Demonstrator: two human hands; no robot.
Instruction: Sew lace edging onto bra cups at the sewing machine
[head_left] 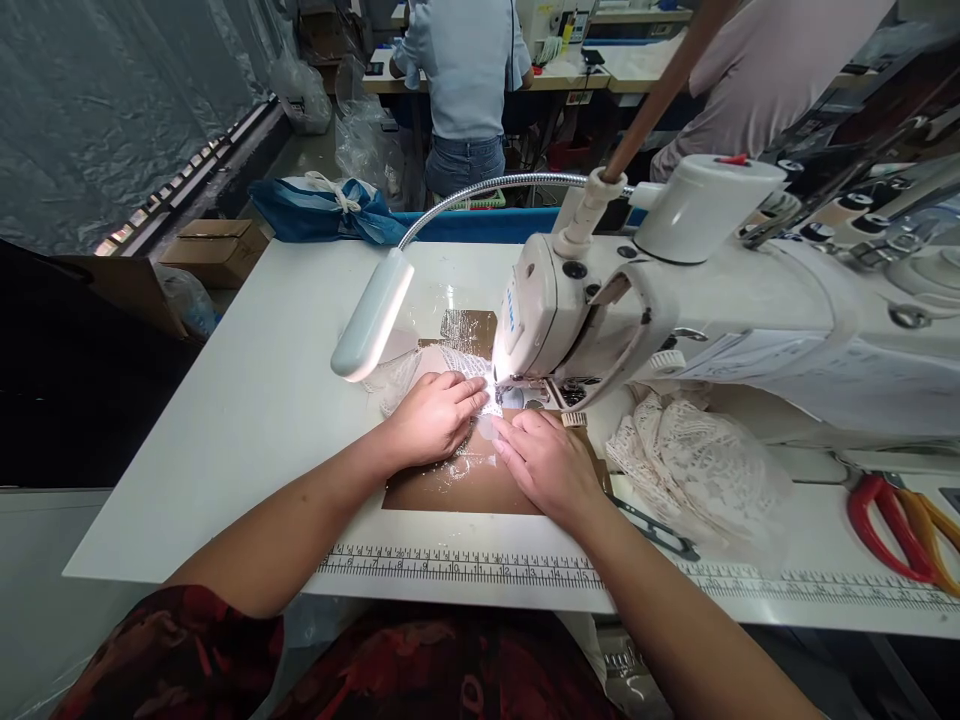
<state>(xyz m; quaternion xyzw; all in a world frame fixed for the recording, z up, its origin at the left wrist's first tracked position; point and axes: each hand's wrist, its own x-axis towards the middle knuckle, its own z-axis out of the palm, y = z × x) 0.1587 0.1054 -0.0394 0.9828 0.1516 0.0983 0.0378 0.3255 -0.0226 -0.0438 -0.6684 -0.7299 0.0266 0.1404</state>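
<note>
Your left hand point(439, 418) lies flat on the lace point(459, 362), fingers close together. Your right hand point(547, 462) rests on the near side of the machine point(534, 310), fingers bent; I can't tell if it pinches anything. The lace is on the desk point(225, 440), its right edge by the needle. You seem to be guiding it for sewing. The next push calls for flat lace and slow hands.

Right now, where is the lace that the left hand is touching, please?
In the head view, the lace is near the middle, partly under the left hand, just left of the sewing machine and beside the lamp.
</note>
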